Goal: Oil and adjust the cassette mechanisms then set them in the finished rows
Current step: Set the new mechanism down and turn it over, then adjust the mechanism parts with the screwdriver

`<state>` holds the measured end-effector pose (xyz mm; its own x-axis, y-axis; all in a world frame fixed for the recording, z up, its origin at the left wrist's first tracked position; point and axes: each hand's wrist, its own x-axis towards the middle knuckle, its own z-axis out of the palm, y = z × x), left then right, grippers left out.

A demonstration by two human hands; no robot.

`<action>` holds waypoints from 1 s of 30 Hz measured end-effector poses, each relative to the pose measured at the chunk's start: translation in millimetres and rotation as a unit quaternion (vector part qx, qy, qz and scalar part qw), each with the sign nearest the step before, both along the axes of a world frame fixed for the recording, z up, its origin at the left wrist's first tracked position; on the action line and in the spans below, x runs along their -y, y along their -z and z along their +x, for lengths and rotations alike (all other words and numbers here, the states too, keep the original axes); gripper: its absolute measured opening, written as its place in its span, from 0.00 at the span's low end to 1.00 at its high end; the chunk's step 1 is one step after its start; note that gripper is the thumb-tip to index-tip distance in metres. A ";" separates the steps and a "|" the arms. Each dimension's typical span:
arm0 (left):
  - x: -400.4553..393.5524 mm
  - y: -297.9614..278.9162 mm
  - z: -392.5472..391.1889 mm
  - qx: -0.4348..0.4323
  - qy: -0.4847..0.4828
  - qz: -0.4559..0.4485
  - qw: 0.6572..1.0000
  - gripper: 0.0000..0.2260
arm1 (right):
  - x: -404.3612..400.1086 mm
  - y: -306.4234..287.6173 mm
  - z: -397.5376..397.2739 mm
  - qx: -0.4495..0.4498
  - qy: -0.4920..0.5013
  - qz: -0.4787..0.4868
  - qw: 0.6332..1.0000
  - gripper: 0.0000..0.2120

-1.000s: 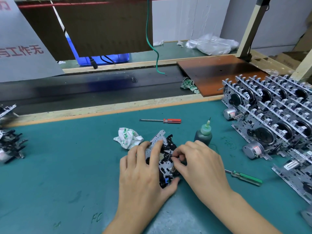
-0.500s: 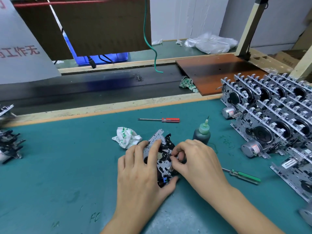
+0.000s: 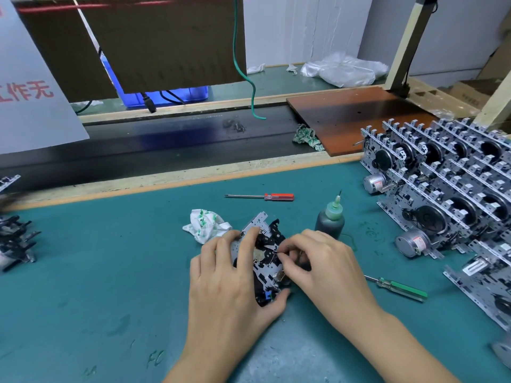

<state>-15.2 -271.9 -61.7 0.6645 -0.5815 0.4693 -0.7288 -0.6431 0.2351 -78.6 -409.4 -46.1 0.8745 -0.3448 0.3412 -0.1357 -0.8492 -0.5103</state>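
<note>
A cassette mechanism (image 3: pixel 266 244), silver plate with black parts, lies flat on the green mat in the middle. My left hand (image 3: pixel 232 283) holds it down, fingers across its top and thumb curled under its near edge. My right hand (image 3: pixel 323 266) pinches a small part at the mechanism's right side with curled fingertips. A dark oil bottle (image 3: pixel 330 221) with a green needle cap stands just behind my right hand. Finished mechanisms (image 3: pixel 448 186) stand in slanted rows at the right.
A red-handled screwdriver (image 3: pixel 265 196) lies behind the work, a green-handled one (image 3: pixel 398 288) to the right. A crumpled rag (image 3: pixel 206 225) sits left of the mechanism. More mechanisms (image 3: pixel 13 241) lie at the left edge. A brown board (image 3: pixel 356 117) and conveyor belt (image 3: pixel 166 145) are behind.
Both hands stay on the mechanism; my right fingertips shift slightly on its right side. The view has moved a little.
</note>
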 end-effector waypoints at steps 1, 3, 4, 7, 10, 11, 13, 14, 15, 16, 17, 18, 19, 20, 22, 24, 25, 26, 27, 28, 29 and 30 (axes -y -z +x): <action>-1.4 -0.8 2.1 -0.006 0.003 -0.001 1.000 0.35 | 1.9 -0.5 -1.8 0.025 -0.001 0.015 1.000 0.02; -4.9 -3.0 6.5 -0.032 0.005 -0.012 0.999 0.36 | 6.4 -1.8 -4.8 0.065 0.023 0.023 0.997 0.03; -6.7 -4.3 8.4 -0.053 0.004 -0.021 0.998 0.37 | 8.8 -1.9 -6.1 0.073 0.042 0.015 0.996 0.04; -10.8 -6.0 13.2 -0.107 0.002 -0.054 0.993 0.39 | 10.4 1.7 -6.2 0.025 0.064 -0.001 0.998 0.12; -12.8 -5.6 16.1 -0.136 0.008 -0.073 0.988 0.40 | 8.0 7.4 -5.6 -0.054 0.051 0.013 0.997 0.17; -13.4 -5.4 17.1 -0.139 0.012 -0.073 0.987 0.41 | 8.6 8.6 -5.9 -0.066 0.051 0.008 0.996 0.16; -14.7 -5.4 19.9 -0.138 0.024 -0.070 0.988 0.42 | 11.3 8.8 -5.8 -0.075 0.041 0.007 0.996 0.15; -15.7 -5.7 21.9 -0.138 0.031 -0.067 0.988 0.42 | 13.3 8.8 -5.5 -0.079 0.026 0.014 0.996 0.16; -16.9 -6.3 24.1 -0.143 0.038 -0.066 0.987 0.43 | 15.1 8.7 -4.5 -0.087 0.005 0.028 0.996 0.17; -18.0 -7.1 26.4 -0.151 0.047 -0.067 0.985 0.43 | 16.8 9.1 -4.3 -0.100 -0.018 0.041 0.994 0.20; -19.3 -7.6 28.8 -0.158 0.057 -0.067 0.984 0.44 | 18.0 9.6 -3.9 -0.114 -0.040 0.048 0.991 0.22; -20.5 -8.0 31.0 -0.163 0.068 -0.066 0.982 0.44 | 19.1 10.2 -3.9 -0.125 -0.056 0.045 0.989 0.24; -21.8 -8.1 33.2 -0.168 0.081 -0.062 0.980 0.44 | 20.4 10.3 -3.6 -0.131 -0.063 0.036 0.989 0.23; -23.1 -7.7 35.6 -0.174 0.096 -0.058 0.978 0.44 | 22.2 9.5 -3.2 -0.132 -0.062 0.028 0.989 0.22; -26.6 -7.5 39.9 -0.194 0.127 -0.057 0.971 0.42 | 26.1 6.3 -4.7 -0.119 -0.059 0.025 0.991 0.19; -31.0 -8.2 43.6 -0.236 0.152 -0.068 0.957 0.40 | 28.0 4.3 -8.0 -0.088 -0.070 0.023 0.993 0.19; -33.3 -8.3 44.9 -0.265 0.163 -0.075 0.947 0.40 | 28.0 3.9 -9.7 -0.062 -0.076 0.022 0.995 0.20; -35.6 -8.9 45.5 -0.298 0.175 -0.085 0.935 0.41 | 26.8 2.9 -11.3 -0.032 -0.079 0.024 0.996 0.21; -37.4 -9.2 45.6 -0.331 0.189 -0.097 0.919 0.41 | 25.1 2.1 -12.1 0.001 -0.078 0.034 0.996 0.20; -39.2 -10.4 45.3 -0.363 0.200 -0.111 0.903 0.41 | 23.3 1.4 -12.3 0.033 -0.074 0.047 0.996 0.18; -40.6 -12.1 44.8 -0.392 0.210 -0.125 0.887 0.40 | 22.2 1.0 -12.1 0.059 -0.068 0.061 0.994 0.17; -41.5 -14.1 44.5 -0.419 0.218 -0.139 0.871 0.39 | 21.3 0.4 -12.0 0.079 -0.059 0.074 0.992 0.16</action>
<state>29.3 -230.4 -47.6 0.5863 -0.8051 0.0899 -0.3875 -0.1813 0.9039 -90.6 -430.7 -46.6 0.8518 -0.2995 0.4299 0.0516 -0.7686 -0.6376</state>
